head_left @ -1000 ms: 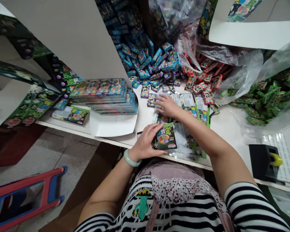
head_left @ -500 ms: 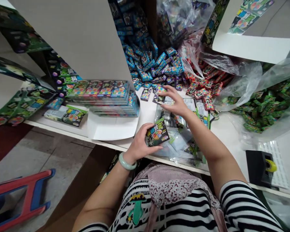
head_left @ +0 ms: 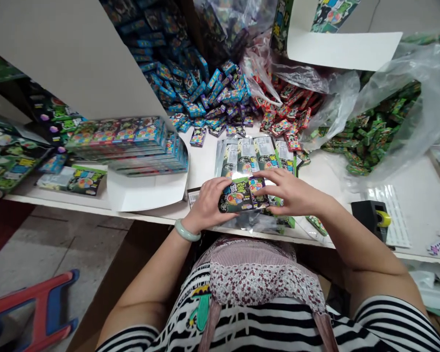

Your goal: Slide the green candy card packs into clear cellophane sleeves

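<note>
My left hand [head_left: 205, 205] grips a dark printed packet with a green top [head_left: 236, 198] at the table's near edge. My right hand [head_left: 289, 190] is closed on a small purple box [head_left: 257, 188] and presses it against that packet's right side. Under both hands lie several clear-fronted printed packets [head_left: 249, 151] in a loose fan. A pale bangle [head_left: 185, 231] is on my left wrist.
Loose small boxes are heaped behind: blue ones [head_left: 201, 88], red ones [head_left: 289, 112] and green ones in a clear bag [head_left: 370, 132]. A stack of filled display packs [head_left: 128, 142] stands left on white card. A black tape dispenser [head_left: 372, 217] sits right. A red-and-blue stool [head_left: 33, 308] is on the floor.
My right hand picked a small box from the pile behind and drew it back to the packet in my left hand. The camera view shifted right.
</note>
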`<state>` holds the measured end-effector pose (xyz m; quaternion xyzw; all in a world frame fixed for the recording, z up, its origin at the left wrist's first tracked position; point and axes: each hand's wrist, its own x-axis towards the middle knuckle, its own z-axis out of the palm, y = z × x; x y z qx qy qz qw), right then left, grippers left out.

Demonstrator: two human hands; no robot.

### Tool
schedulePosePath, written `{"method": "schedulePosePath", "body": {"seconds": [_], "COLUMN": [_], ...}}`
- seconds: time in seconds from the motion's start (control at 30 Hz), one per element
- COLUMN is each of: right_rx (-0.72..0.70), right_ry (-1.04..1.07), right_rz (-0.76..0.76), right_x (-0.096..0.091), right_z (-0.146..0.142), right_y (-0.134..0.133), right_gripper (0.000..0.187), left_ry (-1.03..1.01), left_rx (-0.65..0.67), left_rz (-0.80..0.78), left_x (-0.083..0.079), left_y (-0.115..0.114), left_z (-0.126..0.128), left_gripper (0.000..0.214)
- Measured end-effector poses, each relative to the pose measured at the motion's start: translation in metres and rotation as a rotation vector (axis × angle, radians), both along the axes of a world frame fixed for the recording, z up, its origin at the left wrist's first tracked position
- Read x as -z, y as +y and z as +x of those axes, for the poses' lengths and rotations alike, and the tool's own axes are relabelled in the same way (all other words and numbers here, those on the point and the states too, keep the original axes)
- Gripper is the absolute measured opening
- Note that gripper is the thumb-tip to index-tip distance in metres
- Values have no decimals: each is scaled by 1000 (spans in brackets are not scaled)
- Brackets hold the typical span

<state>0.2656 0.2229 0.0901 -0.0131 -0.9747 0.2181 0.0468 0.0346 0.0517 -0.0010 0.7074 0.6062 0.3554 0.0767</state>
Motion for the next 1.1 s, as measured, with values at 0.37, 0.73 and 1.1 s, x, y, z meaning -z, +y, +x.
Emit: {"method": "schedulePosePath", "body": {"seconds": [0.37, 0.73, 1.1], "right_rx": [189, 401, 271], "right_ry": [107, 274, 83], "right_rz": [-258, -327, -88], "right_x": [27, 61, 106], "right_z": [2, -178, -407], "right_y": [-27, 46, 61], "right_gripper": [55, 20, 18], "left_ry": [-60, -572, -771], "left_rx": [-40, -55, -92], "left_rz": [-5, 86, -45], "left_x": [3, 11, 29], "left_y": [1, -26, -54], "left_z": [11, -8, -31], "left_gripper": [89, 91, 97]}}
